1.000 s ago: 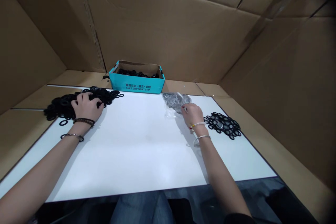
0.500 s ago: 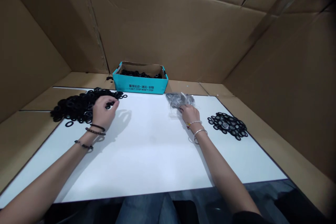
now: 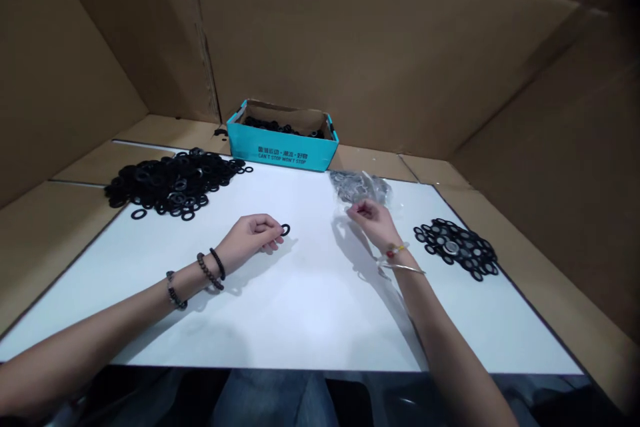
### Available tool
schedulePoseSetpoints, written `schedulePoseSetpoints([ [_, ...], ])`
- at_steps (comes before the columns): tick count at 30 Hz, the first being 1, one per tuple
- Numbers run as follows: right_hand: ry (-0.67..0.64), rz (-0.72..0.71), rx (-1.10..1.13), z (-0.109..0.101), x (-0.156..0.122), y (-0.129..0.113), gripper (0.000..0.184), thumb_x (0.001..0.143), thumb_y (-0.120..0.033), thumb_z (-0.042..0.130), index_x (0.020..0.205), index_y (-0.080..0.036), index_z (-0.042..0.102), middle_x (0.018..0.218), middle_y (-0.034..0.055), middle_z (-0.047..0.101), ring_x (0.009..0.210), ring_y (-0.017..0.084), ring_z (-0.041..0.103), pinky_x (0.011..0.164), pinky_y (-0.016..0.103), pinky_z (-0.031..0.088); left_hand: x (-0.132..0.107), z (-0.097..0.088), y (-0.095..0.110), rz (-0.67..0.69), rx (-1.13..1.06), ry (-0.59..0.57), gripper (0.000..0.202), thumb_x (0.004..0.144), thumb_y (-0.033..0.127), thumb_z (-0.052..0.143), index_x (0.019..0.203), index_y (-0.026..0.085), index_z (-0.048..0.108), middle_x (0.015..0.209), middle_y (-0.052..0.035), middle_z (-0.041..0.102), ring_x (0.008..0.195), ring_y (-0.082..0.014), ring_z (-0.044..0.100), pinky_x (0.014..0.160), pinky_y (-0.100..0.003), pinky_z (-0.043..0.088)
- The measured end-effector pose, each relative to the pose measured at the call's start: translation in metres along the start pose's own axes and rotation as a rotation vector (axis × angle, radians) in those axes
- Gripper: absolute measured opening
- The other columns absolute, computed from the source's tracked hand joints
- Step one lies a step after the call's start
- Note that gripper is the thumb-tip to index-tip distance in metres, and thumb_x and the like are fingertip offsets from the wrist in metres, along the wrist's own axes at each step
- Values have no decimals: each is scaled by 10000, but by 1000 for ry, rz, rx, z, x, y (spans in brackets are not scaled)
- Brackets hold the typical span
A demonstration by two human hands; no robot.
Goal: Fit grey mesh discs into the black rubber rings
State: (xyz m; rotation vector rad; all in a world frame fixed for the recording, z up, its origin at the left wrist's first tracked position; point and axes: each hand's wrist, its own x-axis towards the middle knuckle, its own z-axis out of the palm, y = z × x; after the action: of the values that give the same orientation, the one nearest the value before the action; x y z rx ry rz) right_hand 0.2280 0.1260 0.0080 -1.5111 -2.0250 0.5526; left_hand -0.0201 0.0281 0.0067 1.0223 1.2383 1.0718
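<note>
My left hand [image 3: 255, 238] pinches a black rubber ring [image 3: 285, 230] by its edge, above the middle of the white tabletop. My right hand [image 3: 373, 219] has thumb and fingertips pressed together just in front of a clear plastic bag [image 3: 361, 187] of small grey pieces. Whatever lies in that pinch is too small to make out. A large heap of loose black rings [image 3: 175, 183] lies at the left. Off to the right of my right hand is a flatter pile of black rings with grey centres [image 3: 457, 245].
A turquoise cardboard box [image 3: 283, 147] holding more black rings stands at the back. Cardboard walls [image 3: 350, 47] enclose the white tabletop [image 3: 300, 307] at the back and both sides. A few dark bits [image 3: 220, 131] lie left of the box.
My left hand has come away from the ring heap towards the middle, carrying one ring. My right hand has drawn back from the plastic bag. The view has shifted slightly.
</note>
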Motion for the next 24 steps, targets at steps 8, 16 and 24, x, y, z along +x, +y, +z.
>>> schedulePoseSetpoints([
  [8, -506, 214, 949, 33, -44, -57, 350, 564, -383, 768, 731, -152, 565, 630, -16, 579, 555, 84, 530, 515, 214, 398, -8, 9, -2, 14, 29, -80, 265, 669, 388, 690, 724, 134, 641, 651, -37, 644, 560, -105, 548, 552, -231, 432],
  [16, -549, 269, 946, 42, -52, -59, 320, 617, -336, 743, 843, -144, 622, 693, 12, 643, 593, 85, 566, 547, 216, 417, -10, 10, -2, 10, 163, -108, 226, 681, 363, 677, 720, 142, 646, 624, -24, 632, 554, -117, 560, 559, -240, 449],
  [24, -508, 201, 859, 45, -55, -62, 181, 726, -313, 645, 740, -140, 593, 742, 45, 659, 669, 109, 597, 627, 247, 451, -10, 9, -6, 5, 261, -121, 187, 693, 321, 674, 739, 141, 655, 669, -41, 668, 623, -139, 612, 616, -252, 476],
])
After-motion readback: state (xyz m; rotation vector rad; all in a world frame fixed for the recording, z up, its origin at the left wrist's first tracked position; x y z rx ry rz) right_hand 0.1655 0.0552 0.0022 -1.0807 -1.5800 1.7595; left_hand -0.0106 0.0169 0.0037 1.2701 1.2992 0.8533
